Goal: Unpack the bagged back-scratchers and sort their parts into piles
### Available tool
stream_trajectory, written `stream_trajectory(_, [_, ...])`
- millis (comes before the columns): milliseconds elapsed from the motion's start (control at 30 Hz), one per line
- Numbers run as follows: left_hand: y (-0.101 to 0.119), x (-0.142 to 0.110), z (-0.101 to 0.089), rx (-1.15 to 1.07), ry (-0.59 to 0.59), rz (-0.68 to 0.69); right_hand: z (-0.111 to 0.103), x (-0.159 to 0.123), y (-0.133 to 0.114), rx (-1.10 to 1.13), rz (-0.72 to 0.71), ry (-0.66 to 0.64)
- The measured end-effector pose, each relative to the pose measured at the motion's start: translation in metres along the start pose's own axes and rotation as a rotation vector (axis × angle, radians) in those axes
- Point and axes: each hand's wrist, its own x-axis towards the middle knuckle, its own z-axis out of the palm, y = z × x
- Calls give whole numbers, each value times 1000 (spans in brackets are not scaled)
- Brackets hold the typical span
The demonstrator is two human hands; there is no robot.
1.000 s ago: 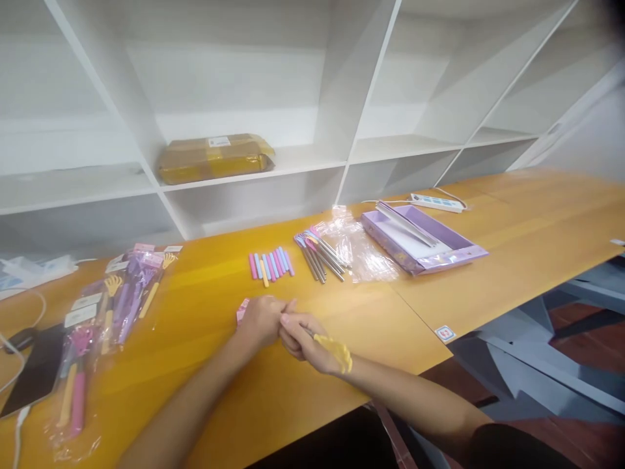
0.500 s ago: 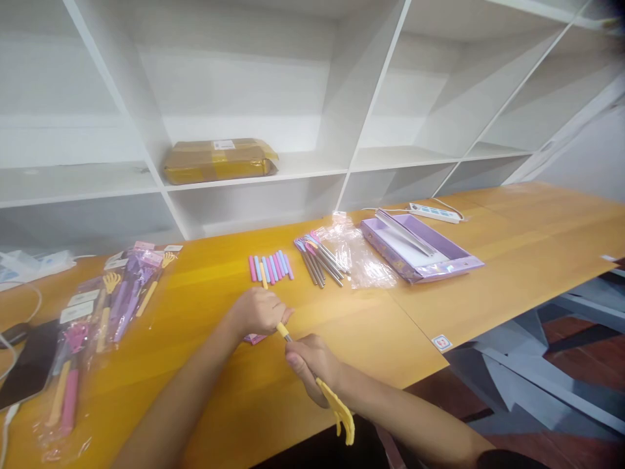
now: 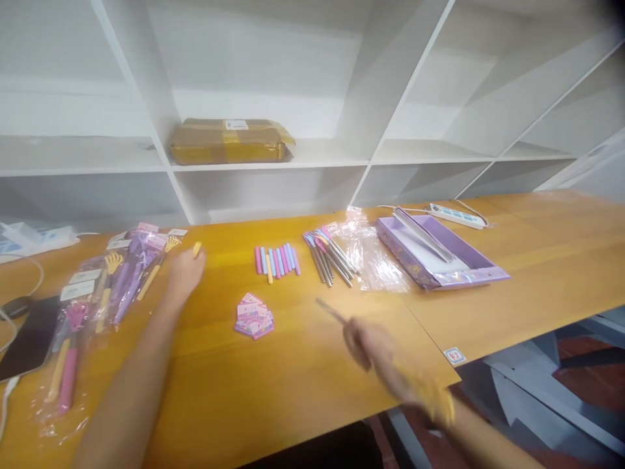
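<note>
My left hand (image 3: 186,272) is closed on a yellow handle grip (image 3: 196,249), whose end shows above the fist, beside the bagged back scratchers (image 3: 131,277) on the left. Blurred by motion, my right hand (image 3: 367,343) grips the yellow back scratcher (image 3: 436,398) by its metal rod. The bare rod tip points toward the table's middle and the yellow claw lies along my forearm. Pink, blue and yellow handle grips (image 3: 278,262) form a row ahead. To their right are several back scratchers without grips (image 3: 328,259), claws at the far end.
Small pink cards (image 3: 254,316) lie fanned on the table. Clear plastic bags (image 3: 383,264) and a purple box (image 3: 442,277) are on the right, a power strip (image 3: 458,215) behind. A black tablet-like device (image 3: 30,339) sits at left. White shelves (image 3: 273,165) hold a taped parcel (image 3: 229,144).
My hands have parted: the left moved left with the yellow grip, the right moved right with the back scratcher. The rod end is now bare, and the cards have come into view.
</note>
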Motion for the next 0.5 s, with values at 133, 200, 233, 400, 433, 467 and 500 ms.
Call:
stream_trajectory(133, [10, 1, 38, -69, -114, -89, -62, 49, 5, -28, 217, 159])
stream_trajectory(200, [21, -2, 59, -105, -158, -65, -85, 76, -2, -135, 240, 152])
stream_trajectory(233, [25, -4, 67, -114, -164, -44, -94, 88, -7, -207, 225, 136])
stream_trajectory(400, [36, -18, 86, -120, -164, 146, -121, 139, -24, -530, 278, 30])
stream_trajectory(433, [38, -21, 88, -125, -171, 196, -122, 150, -22, -632, 321, 34])
stream_trajectory(467, [40, -24, 90, -129, -176, 243, -122, 160, -18, -736, 358, 50])
stream_trajectory(500, [42, -26, 92, -134, -179, 285, -120, 169, -12, -831, 386, 72])
